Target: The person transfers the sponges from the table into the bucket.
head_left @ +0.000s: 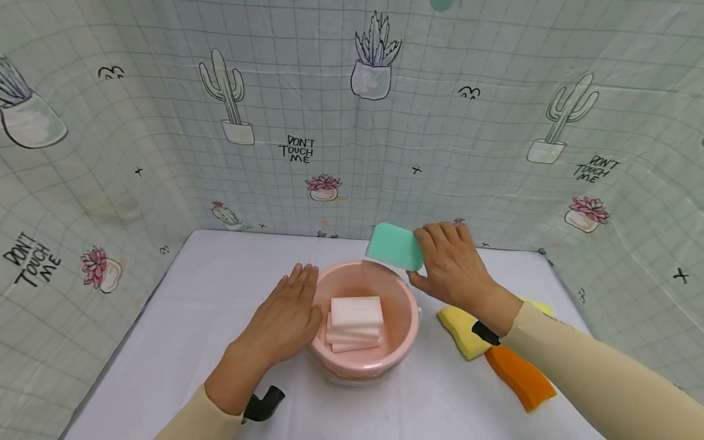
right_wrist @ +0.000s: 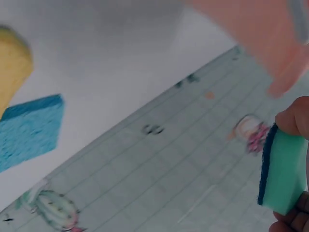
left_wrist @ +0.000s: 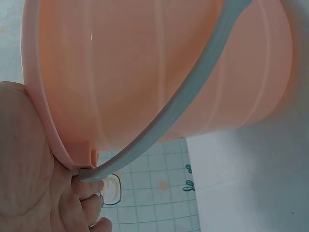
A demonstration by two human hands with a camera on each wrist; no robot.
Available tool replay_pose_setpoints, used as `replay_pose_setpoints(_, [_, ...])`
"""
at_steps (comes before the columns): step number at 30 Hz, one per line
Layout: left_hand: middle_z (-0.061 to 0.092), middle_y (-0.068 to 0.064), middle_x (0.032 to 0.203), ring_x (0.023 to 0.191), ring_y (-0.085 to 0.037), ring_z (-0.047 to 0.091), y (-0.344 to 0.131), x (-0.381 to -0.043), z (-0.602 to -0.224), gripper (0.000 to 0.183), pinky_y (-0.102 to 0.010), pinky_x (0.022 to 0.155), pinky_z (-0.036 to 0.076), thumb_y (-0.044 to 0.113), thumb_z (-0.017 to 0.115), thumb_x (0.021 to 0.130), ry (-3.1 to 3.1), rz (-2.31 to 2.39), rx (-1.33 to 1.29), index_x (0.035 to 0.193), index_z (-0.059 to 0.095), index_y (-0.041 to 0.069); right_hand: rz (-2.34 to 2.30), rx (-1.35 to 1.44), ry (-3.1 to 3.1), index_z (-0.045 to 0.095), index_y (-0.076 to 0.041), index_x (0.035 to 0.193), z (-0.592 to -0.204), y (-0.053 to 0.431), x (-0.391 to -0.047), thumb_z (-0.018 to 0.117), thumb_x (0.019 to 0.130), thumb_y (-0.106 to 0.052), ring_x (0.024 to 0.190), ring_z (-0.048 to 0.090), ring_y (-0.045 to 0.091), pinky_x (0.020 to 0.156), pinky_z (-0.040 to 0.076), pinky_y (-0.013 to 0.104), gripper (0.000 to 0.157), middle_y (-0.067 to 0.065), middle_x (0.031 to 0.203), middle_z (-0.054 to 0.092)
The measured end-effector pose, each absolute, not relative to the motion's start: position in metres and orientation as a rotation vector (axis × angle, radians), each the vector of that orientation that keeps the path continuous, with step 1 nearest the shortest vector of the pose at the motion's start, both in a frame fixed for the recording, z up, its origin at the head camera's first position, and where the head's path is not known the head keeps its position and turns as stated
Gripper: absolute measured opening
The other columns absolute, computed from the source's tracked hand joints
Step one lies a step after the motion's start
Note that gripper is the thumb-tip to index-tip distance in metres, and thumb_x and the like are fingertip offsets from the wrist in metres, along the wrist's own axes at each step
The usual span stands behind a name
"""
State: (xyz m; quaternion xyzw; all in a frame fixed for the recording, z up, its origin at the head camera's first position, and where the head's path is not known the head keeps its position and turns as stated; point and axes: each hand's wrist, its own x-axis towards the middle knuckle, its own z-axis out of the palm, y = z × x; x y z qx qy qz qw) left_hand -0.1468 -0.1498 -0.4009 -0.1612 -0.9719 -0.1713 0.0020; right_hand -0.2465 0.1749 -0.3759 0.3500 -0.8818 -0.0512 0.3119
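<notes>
A pink bucket stands on the table with several white sponges stacked inside. My left hand rests on the left side of its rim, fingers straight. In the left wrist view the grey handle hangs down along the bucket's outside. Above the back right of the rim, my right hand pinches a green sponge between thumb and fingers. The right wrist view shows that sponge's dark scouring layer.
Right of the bucket lie a yellow sponge and an orange sponge, partly under my right forearm. A blue sponge shows in the right wrist view. Patterned cloth encloses the white table at the back and sides.
</notes>
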Motion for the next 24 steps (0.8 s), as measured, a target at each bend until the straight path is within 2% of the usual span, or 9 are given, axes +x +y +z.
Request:
replay_pose_setpoints(11, [0.03, -0.025, 0.17, 0.162, -0.038, 0.019, -0.15, -0.146, -0.4, 0.066, -0.053, 0.132, 0.022, 0.028, 0.042, 0.109, -3.051, -0.508, -0.522, 0.162, 0.028, -0.009, -0.057, 1.141, -2.362, 0.06, -0.003, 0.125, -0.371, 0.137, -0.201, 0.082, 0.078, -0.041, 0.109, 0.058, 0.031, 0.091, 0.049, 0.046, 0.064, 0.009, 0.118, 0.064])
replay_pose_setpoints(18, [0.027, -0.023, 0.172, 0.163, -0.037, 0.017, -0.149, -0.146, -0.4, 0.066, -0.053, 0.132, 0.02, 0.029, 0.04, 0.109, -3.079, -0.528, -0.506, 0.163, 0.026, -0.007, -0.103, 1.205, -2.426, 0.06, -0.005, 0.131, -0.378, 0.129, -0.189, 0.08, 0.082, -0.051, 0.108, 0.055, 0.027, 0.09, 0.047, 0.044, 0.071, 0.006, 0.118, 0.063])
replay_pose_setpoints(24, [0.028, -0.023, 0.172, 0.163, -0.037, 0.018, -0.149, -0.147, -0.401, 0.066, -0.053, 0.132, 0.02, 0.029, 0.038, 0.11, -3.069, -0.506, -0.505, 0.163, 0.026, -0.007, -0.073, 1.259, -2.41, 0.061, -0.008, 0.128, -0.38, 0.127, -0.185, 0.077, 0.082, -0.054, 0.106, 0.057, 0.025, 0.087, 0.047, 0.042, 0.068, 0.005, 0.119, 0.065])
